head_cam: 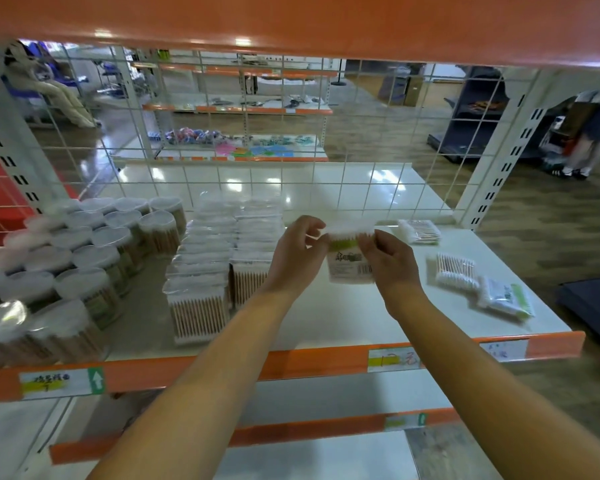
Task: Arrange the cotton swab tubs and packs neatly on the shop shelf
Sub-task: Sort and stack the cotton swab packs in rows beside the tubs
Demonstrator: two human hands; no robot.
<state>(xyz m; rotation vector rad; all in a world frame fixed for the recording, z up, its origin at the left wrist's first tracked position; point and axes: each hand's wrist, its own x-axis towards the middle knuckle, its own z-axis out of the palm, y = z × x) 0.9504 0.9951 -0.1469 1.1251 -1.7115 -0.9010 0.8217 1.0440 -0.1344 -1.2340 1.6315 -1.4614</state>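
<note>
— What are the hands doing?

— Both are up over the middle of the shelf (326, 327). The left hand (297, 256) and right hand (390, 259) each pinch a top corner of one pack (350, 261), label toward us, held upright between them and clear of the board.

— How much is done?

— A good deal, I'd say. At nine o'clock the tubs (84, 258) stand in tidy rows from the front edge back to the grid (291, 188). Just beside them, at about eleven, the stacked packs (219, 258) make two neat columns.

— And what's left?

— The held pack, and three loose ones off at three o'clock: a labelled pack (508, 297) nearest, a bare pack (456, 271) behind it, and a far pack (420, 231) by the grid. They lie askew and apart. I'd guess they join the columns next.
</note>
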